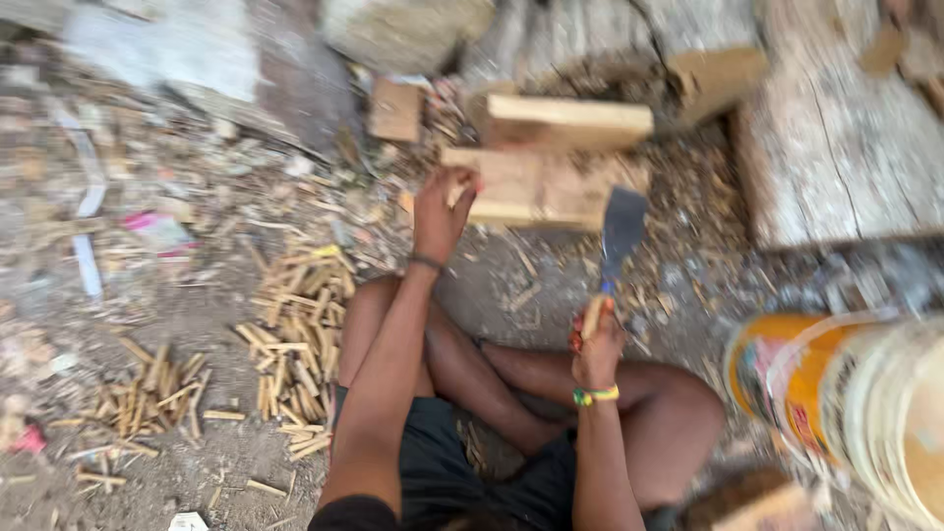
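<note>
Left hand gripping small wood piece, right hand clamped on cleaver, orange labelled bucket right

Orange-yellow labelled bucket at right edge, pink wrapper scrap on ground left

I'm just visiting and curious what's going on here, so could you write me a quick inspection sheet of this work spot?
Surface: bare dirt ground, littered with chips and splinters.
Job's things: a pale wooden block on the ground; a broad-bladed chopper with a wooden handle, blade upright beside it.
Clutter: two heaps of split wooden sticks, scraps of paper and plastic.
Hands: left hand rests on the block, its fingers pinching a small wood piece; right hand grips the chopper's handle.
Cables: nothing seen.
Surroundings: weathered planks behind, an orange and white container at the right; picture blurred.
</note>
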